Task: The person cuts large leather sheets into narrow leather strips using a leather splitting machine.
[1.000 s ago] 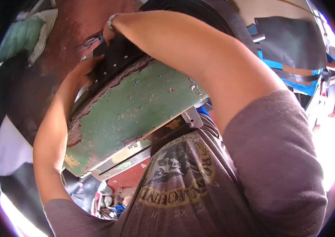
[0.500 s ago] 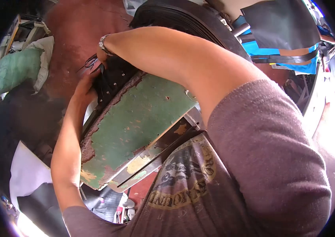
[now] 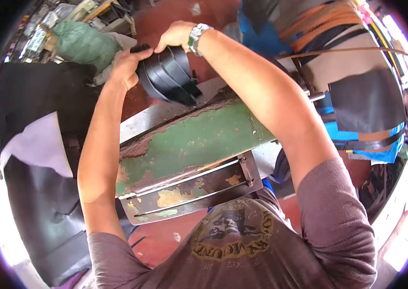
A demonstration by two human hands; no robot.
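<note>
Beyond the far edge of a green machine (image 3: 199, 132) with chipped paint, I hold up a bundle of black leather strips (image 3: 168, 72). The strips bend over in a curve, and their lower ends come down near the machine's far edge. My left hand (image 3: 128, 65) grips the bundle's left side, thumb on top. My right hand (image 3: 175, 36), with a metal watch (image 3: 197, 37) at the wrist, grips its upper edge. The two thumbs nearly meet at the top; the other fingers are partly hidden behind the strips.
A slotted metal plate (image 3: 189, 190) juts from the machine's near side. Large black sheets (image 3: 40, 91) and a pale lilac piece (image 3: 40, 142) lie at left. A green sack (image 3: 81, 45) sits at the back left. On the right, a black sheet (image 3: 367, 103) lies over blue material (image 3: 387, 151).
My hands have lifted the black strips up and away from the machine's far edge, and the strips now show as a curved bundle. My view has turned and shifted.
</note>
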